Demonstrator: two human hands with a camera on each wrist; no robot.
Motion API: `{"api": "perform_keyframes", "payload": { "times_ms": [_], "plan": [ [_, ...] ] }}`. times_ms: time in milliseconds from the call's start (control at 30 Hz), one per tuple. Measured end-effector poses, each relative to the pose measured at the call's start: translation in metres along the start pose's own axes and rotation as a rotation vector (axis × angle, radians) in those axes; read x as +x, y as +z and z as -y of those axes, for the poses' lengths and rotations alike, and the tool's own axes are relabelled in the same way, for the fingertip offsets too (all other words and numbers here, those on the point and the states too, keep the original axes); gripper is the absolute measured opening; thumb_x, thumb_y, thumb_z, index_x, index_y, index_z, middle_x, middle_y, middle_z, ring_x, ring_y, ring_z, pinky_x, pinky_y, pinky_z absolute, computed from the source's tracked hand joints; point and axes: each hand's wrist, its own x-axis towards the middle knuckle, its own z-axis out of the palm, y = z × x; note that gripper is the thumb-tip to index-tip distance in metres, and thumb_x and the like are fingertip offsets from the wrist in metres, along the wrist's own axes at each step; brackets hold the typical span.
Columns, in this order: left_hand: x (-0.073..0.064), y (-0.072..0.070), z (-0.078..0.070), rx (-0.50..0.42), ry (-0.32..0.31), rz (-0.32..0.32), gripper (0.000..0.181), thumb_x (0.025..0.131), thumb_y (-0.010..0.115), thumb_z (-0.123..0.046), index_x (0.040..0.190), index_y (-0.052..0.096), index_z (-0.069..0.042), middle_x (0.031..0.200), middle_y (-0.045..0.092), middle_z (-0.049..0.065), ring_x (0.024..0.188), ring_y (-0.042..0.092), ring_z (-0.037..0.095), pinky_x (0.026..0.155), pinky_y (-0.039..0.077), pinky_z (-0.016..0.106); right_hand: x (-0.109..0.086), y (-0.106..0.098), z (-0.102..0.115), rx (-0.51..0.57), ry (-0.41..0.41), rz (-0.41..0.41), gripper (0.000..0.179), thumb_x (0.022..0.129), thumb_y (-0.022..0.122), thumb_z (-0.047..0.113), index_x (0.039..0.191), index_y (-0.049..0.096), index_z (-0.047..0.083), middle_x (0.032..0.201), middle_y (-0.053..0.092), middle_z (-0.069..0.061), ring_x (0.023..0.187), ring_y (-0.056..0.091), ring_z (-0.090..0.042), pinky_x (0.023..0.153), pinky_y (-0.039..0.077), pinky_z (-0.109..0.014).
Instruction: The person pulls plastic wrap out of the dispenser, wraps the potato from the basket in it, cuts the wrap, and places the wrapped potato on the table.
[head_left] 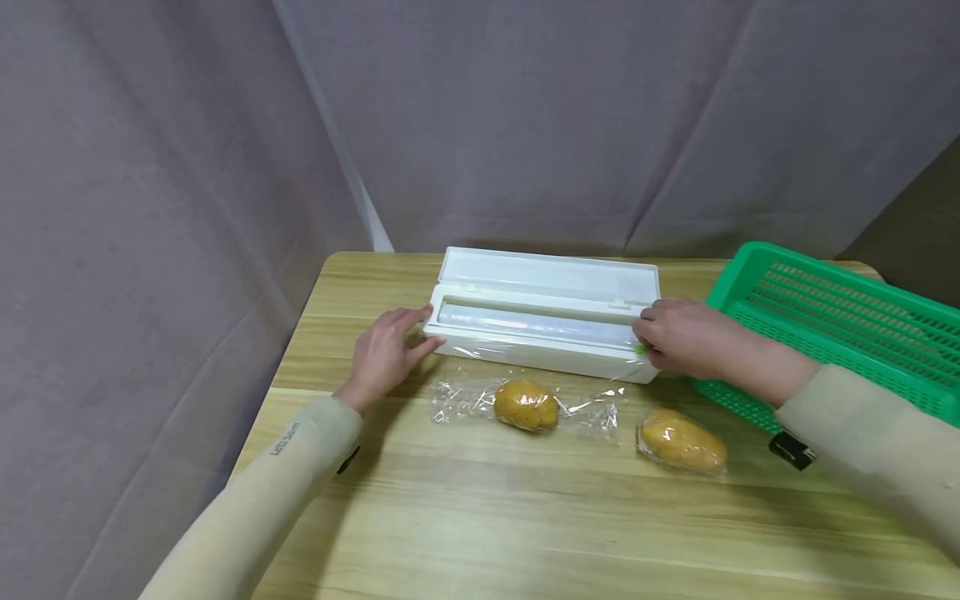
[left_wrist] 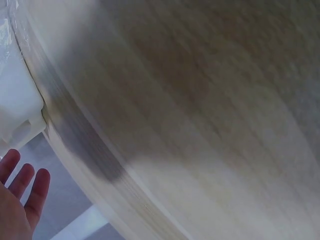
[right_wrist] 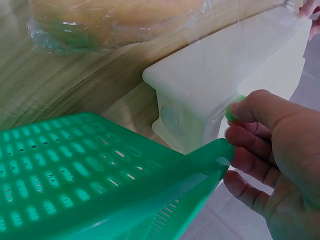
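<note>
A white cling film dispenser (head_left: 540,354) lies with its lid (head_left: 551,275) raised and a roll of film (head_left: 532,323) inside. My left hand (head_left: 386,348) holds its left end between thumb and index finger; the other fingers stretch out beside it in the left wrist view. At the right end, my right hand (head_left: 686,337) pinches a small green slider (right_wrist: 233,110) between thumb and index finger. Clear film stretches over the dispenser's front towards a film-wrapped potato (head_left: 527,406), its loose film ends spread on both sides. A second wrapped potato (head_left: 681,440) rests farther right.
A green plastic basket (head_left: 731,296) stands at the right, close beside my right hand and forearm. Everything rests on a wooden table (head_left: 480,517). A grey curtain (head_left: 510,125) hangs behind the table's back edge.
</note>
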Motion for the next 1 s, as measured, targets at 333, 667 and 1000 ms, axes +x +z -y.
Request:
{"api": "perform_keyframes", "payload": {
  "times_ms": [333, 667, 1000],
  "plan": [
    [0.004, 0.004, -0.002, 0.036, 0.021, -0.002, 0.057, 0.089, 0.086, -0.044, 0.134, 0.073, -0.012, 0.124, 0.077, 0.013, 0.11, 0.074, 0.033, 0.078, 0.065, 0.047, -0.018, -0.001, -0.003, -0.03, 0.018, -0.033, 0.036, 0.081, 0.085, -0.001, 0.076, 0.053, 0.015, 0.073, 0.045, 0.006, 0.071, 0.047, -0.016, 0.065, 0.045, -0.04],
    [0.001, -0.001, 0.002, 0.047, 0.025, 0.019, 0.061, 0.089, 0.086, -0.043, 0.137, 0.071, -0.01, 0.126, 0.075, 0.015, 0.112, 0.073, 0.035, 0.08, 0.065, 0.049, -0.01, -0.002, 0.003, -0.032, 0.068, 0.008, 0.023, 0.087, 0.087, 0.018, 0.09, 0.064, 0.015, 0.085, 0.058, 0.003, 0.084, 0.061, -0.025, 0.077, 0.054, -0.05],
    [0.008, -0.004, -0.002, 0.049, -0.009, 0.074, 0.059, 0.093, 0.083, -0.044, 0.14, 0.069, -0.011, 0.129, 0.074, 0.013, 0.114, 0.072, 0.034, 0.086, 0.063, 0.049, 0.013, 0.019, 0.018, -0.13, -0.06, -0.164, 0.038, 0.083, 0.091, 0.025, 0.095, 0.058, 0.012, 0.084, 0.059, -0.001, 0.087, 0.06, -0.029, 0.075, 0.051, -0.047]
  ]
}}
